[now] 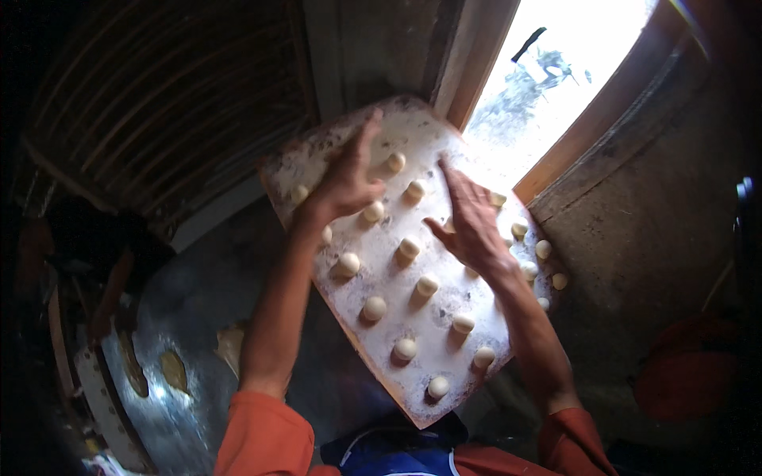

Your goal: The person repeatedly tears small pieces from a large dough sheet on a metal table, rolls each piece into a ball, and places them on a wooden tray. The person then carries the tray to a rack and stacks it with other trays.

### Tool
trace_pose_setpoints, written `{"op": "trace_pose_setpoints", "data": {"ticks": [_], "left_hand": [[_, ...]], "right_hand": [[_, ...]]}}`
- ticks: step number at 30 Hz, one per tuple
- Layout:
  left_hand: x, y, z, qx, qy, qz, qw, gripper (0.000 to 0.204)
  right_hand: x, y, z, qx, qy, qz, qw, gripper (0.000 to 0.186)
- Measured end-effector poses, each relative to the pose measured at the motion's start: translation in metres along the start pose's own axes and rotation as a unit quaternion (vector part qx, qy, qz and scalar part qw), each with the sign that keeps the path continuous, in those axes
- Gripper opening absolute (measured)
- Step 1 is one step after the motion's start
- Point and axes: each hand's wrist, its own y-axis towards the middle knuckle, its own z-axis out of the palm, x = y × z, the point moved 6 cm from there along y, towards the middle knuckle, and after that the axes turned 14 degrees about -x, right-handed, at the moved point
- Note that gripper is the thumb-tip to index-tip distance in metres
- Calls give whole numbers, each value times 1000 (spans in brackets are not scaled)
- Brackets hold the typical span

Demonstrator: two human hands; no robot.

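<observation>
Pale round dough balls (374,309) lie in loose rows over a flour-dusted board (349,305), which sits at a slant in front of me. My left hand (349,178) is over the board's upper left part, fingers stretched out and thumb apart, close to a dough ball (373,212). To the right, my right hand (473,224) hovers or rests over other balls with its fingers extended, hiding some of them. Neither hand shows anything in its grasp. Whether the palms touch the board or the dough, I cannot tell.
A dark, smooth metal-looking table (214,278) extends to the left, with brownish flat pieces (174,371) on it. At the far left a person's arm (111,293) shows dimly. Bright light enters through a wood-framed opening (548,87). A red object (686,369) lies in shadow at right.
</observation>
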Motion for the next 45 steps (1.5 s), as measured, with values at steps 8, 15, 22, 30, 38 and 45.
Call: {"op": "trace_pose_setpoints", "data": {"ticks": [8, 15, 22, 30, 38, 45], "left_hand": [[-52, -393, -287, -331, 141, -398, 844, 26], [-92, -541, -216, -229, 274, -385, 851, 42], [-147, -546, -222, -220, 225, -311, 897, 25], [-64, -579, -169, -223, -460, -713, 480, 40], [-58, -582, -171, -157, -584, -701, 377, 29], [-81, -596, -214, 18, 43, -492, 869, 30]], "right_hand": [[163, -119, -147, 101, 292, 83, 947, 51], [315, -253, 38, 515, 486, 226, 669, 41], [392, -368, 153, 497, 500, 545, 453, 48], [417, -329, 80, 300, 271, 82, 911, 24], [464, -285, -20, 512, 583, -15, 630, 30], [484, -300, 169, 487, 581, 114, 642, 35]]}}
